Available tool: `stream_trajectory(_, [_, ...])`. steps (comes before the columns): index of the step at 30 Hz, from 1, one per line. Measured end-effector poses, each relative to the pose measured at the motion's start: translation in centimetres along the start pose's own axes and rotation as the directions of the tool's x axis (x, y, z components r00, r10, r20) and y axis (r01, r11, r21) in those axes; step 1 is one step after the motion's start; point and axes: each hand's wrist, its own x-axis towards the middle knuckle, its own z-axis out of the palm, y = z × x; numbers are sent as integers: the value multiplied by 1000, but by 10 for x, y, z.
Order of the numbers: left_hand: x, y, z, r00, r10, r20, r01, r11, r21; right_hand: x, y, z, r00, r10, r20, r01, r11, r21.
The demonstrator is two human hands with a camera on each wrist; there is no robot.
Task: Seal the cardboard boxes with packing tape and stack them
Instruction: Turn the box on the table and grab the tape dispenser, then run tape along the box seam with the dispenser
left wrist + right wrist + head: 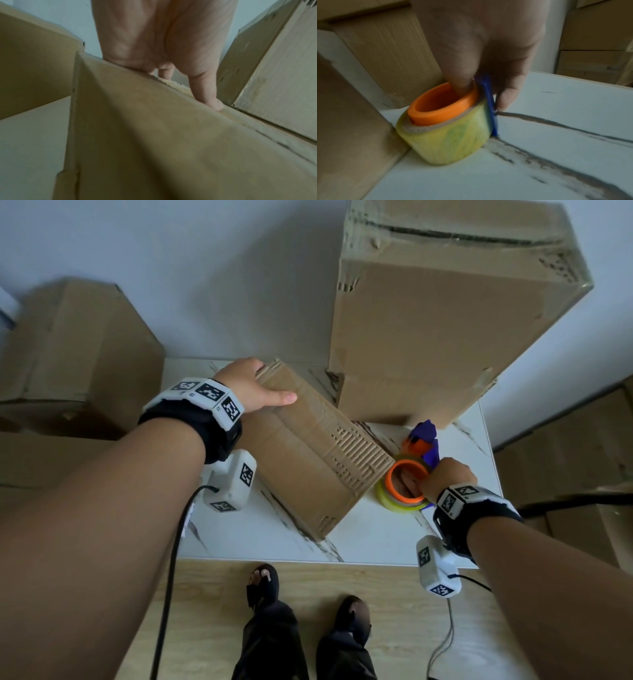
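Note:
A small cardboard box lies at an angle on the white marble table. My left hand grips its far corner, thumb flat on the top and fingers curled over the far edge; the left wrist view shows the box and my left hand on it. At the box's right end stands a tape dispenser with an orange core, a yellowish tape roll and a blue frame. My right hand grips it; in the right wrist view a finger reaches into the orange core of the tape dispenser.
A tall stack of larger cardboard boxes stands at the back right of the table, close behind the small box. More boxes are stacked left of the table, and others at the right. My feet stand on wooden floor before the table.

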Motion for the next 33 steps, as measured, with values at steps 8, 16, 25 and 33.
stream_trajectory(8, [-7, 12, -3, 999, 19, -39, -17, 997, 71, -21, 3, -24, 993, -108, -43, 111, 990, 86])
stream_trajectory(16, [-32, 47, -26, 974, 138, -179, -119, 986, 116, -61, 12, -89, 947, -295, -125, 313, 937, 156])
stream_trajectory(25, [-56, 73, -41, 985, 130, 117, -62, 883, -466, -113, -26, -148, 777, -564, -279, 605, 791, 88])
stream_trajectory(33, [-72, 64, -68, 964, 176, 198, 84, 506, -859, -142, -87, -166, 609, -671, -424, 726, 686, -42])
